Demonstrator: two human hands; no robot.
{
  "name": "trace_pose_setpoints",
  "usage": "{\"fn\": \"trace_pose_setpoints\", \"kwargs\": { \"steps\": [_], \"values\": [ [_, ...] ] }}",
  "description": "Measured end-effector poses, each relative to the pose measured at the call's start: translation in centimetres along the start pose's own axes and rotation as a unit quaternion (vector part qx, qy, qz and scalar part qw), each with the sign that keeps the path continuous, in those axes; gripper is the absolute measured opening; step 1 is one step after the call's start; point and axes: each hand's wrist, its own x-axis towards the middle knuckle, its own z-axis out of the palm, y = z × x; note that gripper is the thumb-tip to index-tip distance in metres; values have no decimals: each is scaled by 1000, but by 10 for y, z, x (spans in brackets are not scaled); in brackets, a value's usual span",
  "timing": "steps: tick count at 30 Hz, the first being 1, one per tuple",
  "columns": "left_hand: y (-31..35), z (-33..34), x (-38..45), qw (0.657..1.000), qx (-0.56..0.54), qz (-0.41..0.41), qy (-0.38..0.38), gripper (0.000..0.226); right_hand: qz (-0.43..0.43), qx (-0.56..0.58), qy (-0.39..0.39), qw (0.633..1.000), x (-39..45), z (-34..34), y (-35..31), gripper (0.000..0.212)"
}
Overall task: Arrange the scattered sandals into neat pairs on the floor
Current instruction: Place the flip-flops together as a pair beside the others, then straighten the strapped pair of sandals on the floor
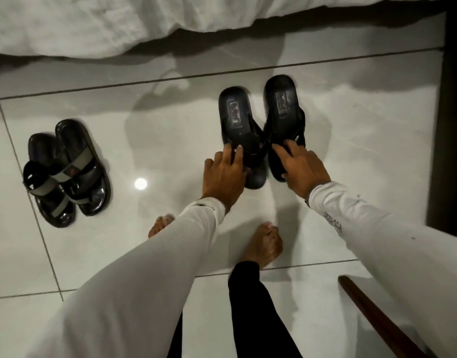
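Note:
Two black flip-flop sandals lie side by side on the white tiled floor, heels pointing away from me. My left hand (223, 174) grips the toe end of the left black sandal (236, 117). My right hand (301, 167) presses on the strap and toe end of the right black sandal (282, 104). The right one sits a little farther away than the left. At the left of the floor stands a second pair, glossy black sandals with grey straps (67, 171), close together and slightly overlapping, touched by neither hand.
White bedding (119, 24) hangs over the far edge of the floor. A dark wooden frame (449, 125) runs down the right side. A brown wooden bar (377, 316) juts in at lower right. My bare feet (266, 244) stand just behind the black sandals.

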Motion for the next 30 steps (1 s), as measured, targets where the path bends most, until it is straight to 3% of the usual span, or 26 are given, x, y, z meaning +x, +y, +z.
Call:
{"fn": "trace_pose_setpoints", "kwargs": {
  "steps": [6,15,21,25,30],
  "values": [
    [-89,1,-94,998,24,-45,-27,89,-34,-45,-10,998,-29,-8,-83,93],
    [-256,-12,-185,987,10,-155,-39,90,-84,-12,-32,996,-1,-12,-288,86],
    [-388,-29,-188,957,-81,-278,-18,85,-82,41,-10,996,46,7,-412,79],
    [-453,-30,-168,955,-69,-280,-63,86,-87,55,23,994,87,18,-458,77],
    [-483,-27,-127,949,-108,-273,-111,105,-117,35,20,992,131,30,-487,77]
  ]
}}
